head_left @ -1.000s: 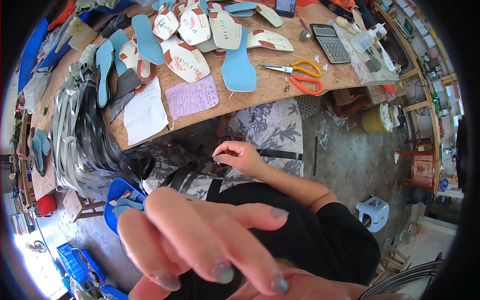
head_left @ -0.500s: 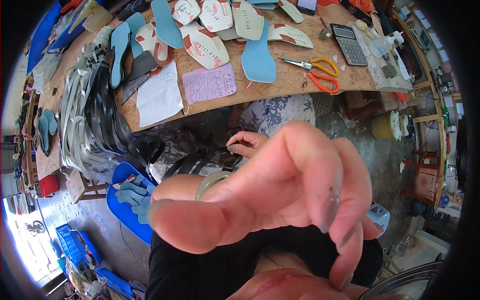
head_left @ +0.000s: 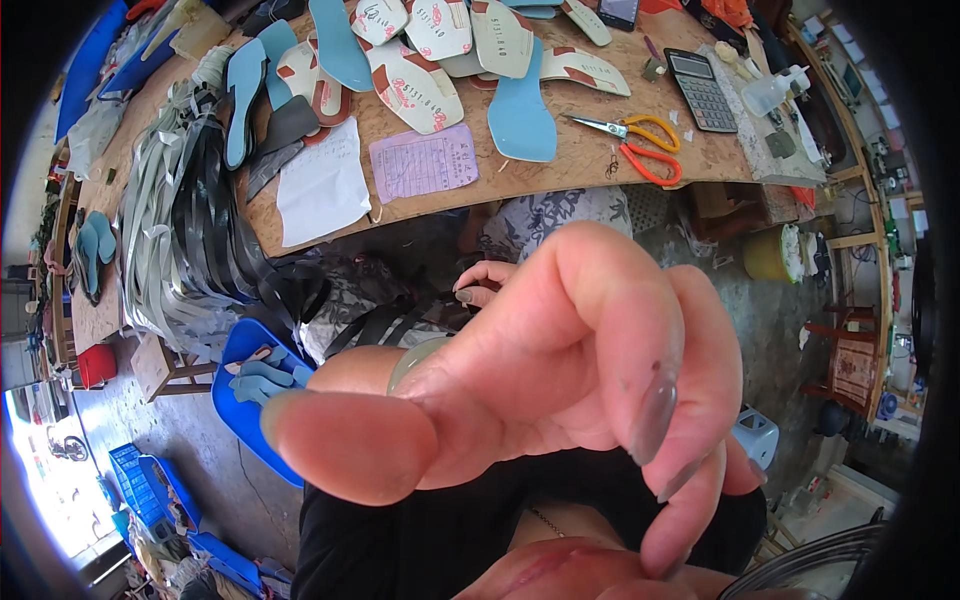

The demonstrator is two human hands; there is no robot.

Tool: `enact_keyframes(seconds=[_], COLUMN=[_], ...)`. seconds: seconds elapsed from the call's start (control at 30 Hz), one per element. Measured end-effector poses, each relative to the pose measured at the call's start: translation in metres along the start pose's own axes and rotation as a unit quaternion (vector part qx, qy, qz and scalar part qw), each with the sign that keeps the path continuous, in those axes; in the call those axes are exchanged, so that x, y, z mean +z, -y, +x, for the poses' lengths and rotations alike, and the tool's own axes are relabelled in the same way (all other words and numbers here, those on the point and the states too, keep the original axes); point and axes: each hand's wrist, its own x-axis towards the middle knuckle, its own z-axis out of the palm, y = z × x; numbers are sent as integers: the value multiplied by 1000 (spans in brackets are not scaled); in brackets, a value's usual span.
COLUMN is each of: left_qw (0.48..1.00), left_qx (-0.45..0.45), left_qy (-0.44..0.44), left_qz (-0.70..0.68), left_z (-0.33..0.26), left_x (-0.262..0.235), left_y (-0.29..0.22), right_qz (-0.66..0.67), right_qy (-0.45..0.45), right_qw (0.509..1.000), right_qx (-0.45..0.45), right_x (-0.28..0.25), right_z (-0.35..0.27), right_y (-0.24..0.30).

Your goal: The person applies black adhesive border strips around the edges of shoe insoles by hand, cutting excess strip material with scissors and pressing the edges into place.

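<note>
Head view: one hand (head_left: 560, 400), which side I cannot tell, is raised close to the camera, fingers loosely curled, holding nothing visible. The other hand (head_left: 487, 281) rests lower on dark straps (head_left: 390, 322) in the lap; its grip is unclear. Orange scissors (head_left: 640, 145) lie near the tabletop's (head_left: 560, 172) front edge.

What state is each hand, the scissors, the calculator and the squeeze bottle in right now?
Left hand: raised close to the camera, fingers curled, holding nothing visible.
Right hand: low at the lap, fingers on dark straps.
Orange-handled scissors: closed, flat on the plywood table.
Grey calculator: lying face up.
Clear squeeze bottle: tipped on its side.
</note>
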Motion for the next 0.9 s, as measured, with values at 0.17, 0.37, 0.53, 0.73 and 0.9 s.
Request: enact_keyframes(seconds=[0.17, 0.37, 0.53, 0.73, 0.9], left_qw=[984, 949, 982, 682, 448], left_qx=[-41, -120, -47, -179, -158], left_qy=[-149, -227, -181, -427, -218], left_qz=[-92, -185, -14, 566, 853], left_z=[-3, -5, -9, -32, -2], left_x=[25, 26, 8, -79, -155], left_y=[-6, -18, -32, -100, -175], right_qz=[33, 59, 101, 147, 159], right_qy=[20, 11, 55, 12, 25], right_qw=[999, 998, 993, 985, 984], right_qx=[11, 27, 42, 95, 76], right_x=[1, -7, -3, -15, -11], right_z=[0, -6, 3, 5, 10], right_y=[-3, -7, -10, 8, 11])
